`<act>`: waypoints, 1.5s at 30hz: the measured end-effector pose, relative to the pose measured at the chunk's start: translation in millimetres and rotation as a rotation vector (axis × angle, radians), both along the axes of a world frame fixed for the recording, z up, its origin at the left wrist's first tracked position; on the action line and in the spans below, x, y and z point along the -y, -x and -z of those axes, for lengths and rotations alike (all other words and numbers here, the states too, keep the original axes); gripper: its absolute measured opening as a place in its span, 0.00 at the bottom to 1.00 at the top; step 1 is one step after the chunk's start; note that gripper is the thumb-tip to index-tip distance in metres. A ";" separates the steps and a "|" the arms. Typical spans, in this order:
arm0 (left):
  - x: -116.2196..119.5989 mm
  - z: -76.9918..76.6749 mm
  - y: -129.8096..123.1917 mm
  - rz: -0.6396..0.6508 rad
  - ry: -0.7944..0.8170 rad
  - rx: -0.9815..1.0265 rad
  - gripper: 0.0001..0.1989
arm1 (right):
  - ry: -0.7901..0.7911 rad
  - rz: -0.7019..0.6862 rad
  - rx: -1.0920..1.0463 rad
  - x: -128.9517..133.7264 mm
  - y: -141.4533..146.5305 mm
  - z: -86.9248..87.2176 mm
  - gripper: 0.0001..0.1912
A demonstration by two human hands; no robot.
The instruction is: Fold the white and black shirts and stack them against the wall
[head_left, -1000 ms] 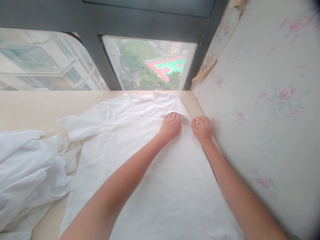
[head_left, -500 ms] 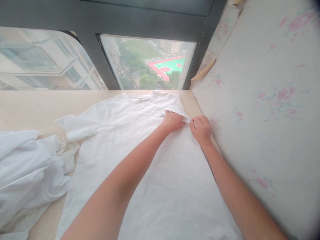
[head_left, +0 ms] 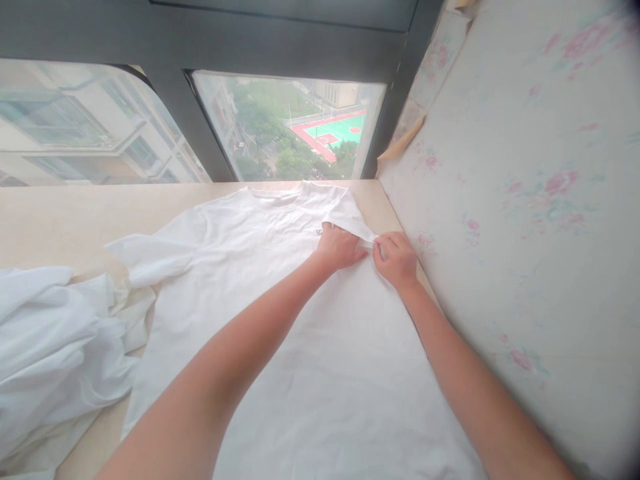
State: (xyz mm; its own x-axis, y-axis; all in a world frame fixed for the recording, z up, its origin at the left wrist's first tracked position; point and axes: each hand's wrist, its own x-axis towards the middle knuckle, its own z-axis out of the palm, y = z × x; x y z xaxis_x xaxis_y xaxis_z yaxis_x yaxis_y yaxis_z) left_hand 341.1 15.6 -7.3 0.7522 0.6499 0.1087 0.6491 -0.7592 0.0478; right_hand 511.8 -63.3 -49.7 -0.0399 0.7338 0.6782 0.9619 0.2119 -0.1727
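A white T-shirt (head_left: 300, 347) lies spread out, its collar toward the window and small dark print on its chest partly behind my left hand. My left hand (head_left: 341, 247) rests flat on the shirt near the right sleeve, thumb spread, its fingertips hidden by the sleeve's folded cloth. At the sleeve's outer corner my right hand (head_left: 397, 259) is closed, pinching the hem between thumb and fingers. The sleeve (head_left: 345, 212) is folded inward over the chest. On the left side the other sleeve (head_left: 160, 257) lies stretched outward.
Crumpled white cloth (head_left: 55, 353) is heaped on the pale surface (head_left: 65, 223) at the left. A flowered papered wall (head_left: 520, 267) rises close by my right arm, its paper peeling at the window corner. Dark window frames (head_left: 300, 40) stand at the far edge.
The view has shifted slightly. My left hand's thumb is spread a little further from its fingers. My right hand still pinches the sleeve's corner.
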 end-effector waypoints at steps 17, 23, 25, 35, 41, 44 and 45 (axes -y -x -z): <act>-13.7 17.9 5.6 0.186 0.076 -0.006 0.13 | 0.102 0.063 -0.250 -10.8 -13.2 9.7 0.18; -20.3 17.8 0.9 0.155 0.080 0.016 0.14 | 0.234 0.053 -0.286 -15.9 -14.7 10.3 0.14; -20.6 18.0 -0.7 0.137 0.079 0.032 0.14 | 0.220 0.077 -0.296 -14.9 -14.2 9.6 0.13; -19.5 24.7 -5.3 -0.012 0.068 0.088 0.17 | 0.181 0.254 -0.196 -9.0 -7.3 8.9 0.12; -20.1 26.8 -6.7 -0.056 0.072 0.136 0.22 | 0.110 0.172 -0.125 -6.8 -3.9 4.5 0.14; -22.5 25.1 -9.0 -0.030 0.087 0.147 0.22 | 0.122 0.066 -0.138 -7.9 -3.2 4.3 0.14; -24.0 24.7 -10.4 -0.024 0.097 0.146 0.21 | 0.139 0.060 -0.146 -8.4 -3.0 4.7 0.14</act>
State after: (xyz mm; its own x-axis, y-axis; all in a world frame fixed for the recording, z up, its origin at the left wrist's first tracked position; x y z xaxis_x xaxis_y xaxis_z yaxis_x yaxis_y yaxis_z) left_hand 351.5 39.6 -32.1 0.7173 0.6802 0.1514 0.6478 -0.7309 0.2147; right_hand 514.7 -54.8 -54.4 0.0982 0.8187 0.5657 0.9347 0.1192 -0.3348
